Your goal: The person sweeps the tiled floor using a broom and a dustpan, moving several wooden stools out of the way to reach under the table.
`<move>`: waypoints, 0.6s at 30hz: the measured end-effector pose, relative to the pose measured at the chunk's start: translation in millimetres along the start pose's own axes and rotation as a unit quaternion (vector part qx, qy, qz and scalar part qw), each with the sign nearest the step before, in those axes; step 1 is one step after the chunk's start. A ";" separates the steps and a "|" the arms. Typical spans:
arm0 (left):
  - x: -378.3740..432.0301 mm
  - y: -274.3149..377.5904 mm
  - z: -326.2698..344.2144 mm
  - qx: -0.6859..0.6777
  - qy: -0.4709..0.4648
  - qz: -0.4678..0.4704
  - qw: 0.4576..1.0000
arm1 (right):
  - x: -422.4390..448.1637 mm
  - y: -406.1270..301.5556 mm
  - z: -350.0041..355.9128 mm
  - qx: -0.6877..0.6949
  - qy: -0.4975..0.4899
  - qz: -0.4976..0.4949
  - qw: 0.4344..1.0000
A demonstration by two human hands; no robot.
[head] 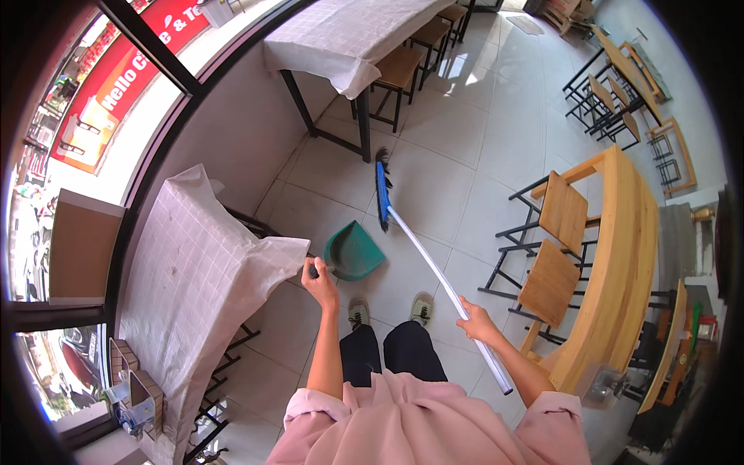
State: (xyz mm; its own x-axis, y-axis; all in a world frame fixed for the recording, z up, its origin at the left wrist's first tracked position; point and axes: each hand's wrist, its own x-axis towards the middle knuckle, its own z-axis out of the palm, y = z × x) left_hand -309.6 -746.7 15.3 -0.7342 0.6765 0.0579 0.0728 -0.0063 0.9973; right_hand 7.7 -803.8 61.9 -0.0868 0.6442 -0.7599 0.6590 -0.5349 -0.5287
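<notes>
My left hand [319, 281] is closed around the dark-tipped handle of a green plastic dustpan [356, 253], whose pan is at the floor just beyond the hand. My right hand [478, 321] grips the white pole of a push broom [427, 250] partway down, with the pole's end sticking out past my wrist. The broom's blue head [382, 189] with dark bristles lies on the tiled floor, beyond the dustpan and to its right, apart from it. Both of my shoes stand on the floor below the dustpan.
On the left stands a table with a white checked cloth [192, 250]; a second cloth-covered table [343, 35] with wooden stools [398, 67] is farther ahead. Wooden stools [549, 283] with black metal legs stand by a wooden counter [625, 261] on the right. Another table [630, 72] stands farther back.
</notes>
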 end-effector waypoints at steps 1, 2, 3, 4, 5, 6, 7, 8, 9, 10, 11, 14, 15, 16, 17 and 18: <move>-6.7 3.8 -2.6 -0.005 0.013 -0.003 1.000 | 13.9 2.7 -10.5 0.021 -0.013 0.002 1.000; -11.8 6.3 -1.9 -0.008 0.029 -0.008 1.000 | 30.0 5.1 -22.0 0.040 -0.029 0.005 0.999; -18.2 7.9 -4.2 -0.001 0.042 -0.008 0.999 | 43.6 6.6 -29.4 0.110 -0.059 -0.002 0.992; -24.3 10.1 -6.3 0.006 0.056 -0.008 0.998 | 57.3 5.8 -35.6 0.156 -0.086 0.003 0.984; -30.5 11.1 -9.4 0.014 0.070 -0.009 0.997 | 70.4 3.0 -37.7 0.200 -0.112 0.011 0.973; -37.2 10.6 -12.9 0.013 0.089 -0.010 0.996 | 78.8 -1.9 -39.0 0.243 -0.140 0.022 0.960; -42.9 10.0 -15.7 0.013 0.108 -0.011 0.994 | 85.7 -7.8 -38.1 0.274 -0.157 0.031 0.948; -48.3 9.6 -20.2 0.016 0.128 -0.010 0.992 | 95.9 -12.9 -36.6 0.287 -0.181 0.035 0.940; -53.5 9.1 -23.2 0.018 0.143 -0.020 0.989 | 108.1 -15.5 -33.8 0.301 -0.205 0.040 0.930; -57.9 7.1 -26.9 0.020 0.153 -0.017 0.988 | 120.9 -19.3 -29.3 0.315 -0.228 0.047 0.920; -62.1 3.0 -31.0 0.021 0.162 -0.016 0.986 | 135.4 -23.9 -22.6 0.315 -0.258 0.049 0.912; -72.9 -1.1 -41.8 0.028 0.181 -0.017 0.983 | 177.4 -38.3 4.3 0.300 -0.290 0.076 0.905; -75.4 -0.5 -43.4 0.026 0.186 -0.016 0.982 | 187.8 -41.9 7.7 0.281 -0.286 0.075 0.913; -77.1 -0.2 -43.7 0.024 0.189 -0.016 0.982 | 196.6 -44.2 9.6 0.263 -0.280 0.073 0.921; -78.5 -0.3 -49.1 0.023 0.197 -0.016 0.980 | 198.9 -47.1 16.4 0.244 -0.279 0.072 0.926; -78.8 -0.6 -52.8 0.021 0.202 -0.016 0.979 | 197.7 -45.1 16.5 0.246 -0.282 0.077 0.924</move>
State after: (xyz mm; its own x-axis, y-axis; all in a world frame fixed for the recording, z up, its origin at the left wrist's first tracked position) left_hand -287.4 -838.9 12.4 -0.9429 0.3296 0.0483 0.0670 0.0456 0.9967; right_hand -51.6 -661.4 -70.7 -0.4878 0.2266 -0.8430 0.2886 -0.8696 -0.4007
